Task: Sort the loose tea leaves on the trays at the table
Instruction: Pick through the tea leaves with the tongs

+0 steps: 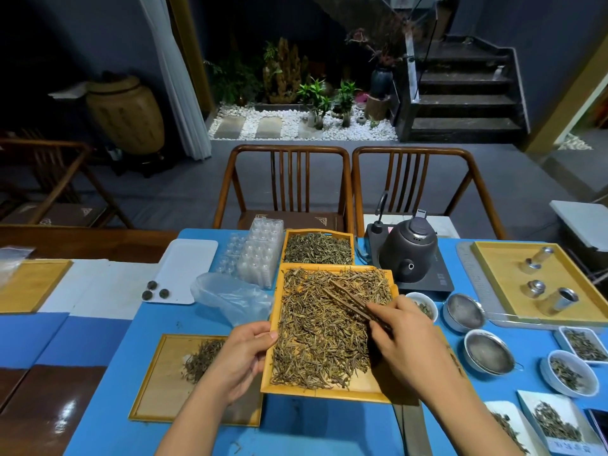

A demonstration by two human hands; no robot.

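A bamboo tray (335, 394) heaped with loose tea leaves (324, 330) is held tilted above the blue table cover (312, 429). The left hand (245, 357) is closed on the tray's left rim, thumb on top. The right hand (406, 337) pinches wooden tongs (350, 302), whose tips rest among the leaves near the tray's far end. A second tray (154, 390), flat on the table at the left and partly under the held one, carries a small pile of leaves (200, 358). Beyond, a smaller tray of greener leaves (317, 248) sits beside a dark electric kettle (409, 255) on its base. At the right stand metal strainers (488, 352) and white dishes of tea (570, 373). The printed card at the lower right is too blurred to read.
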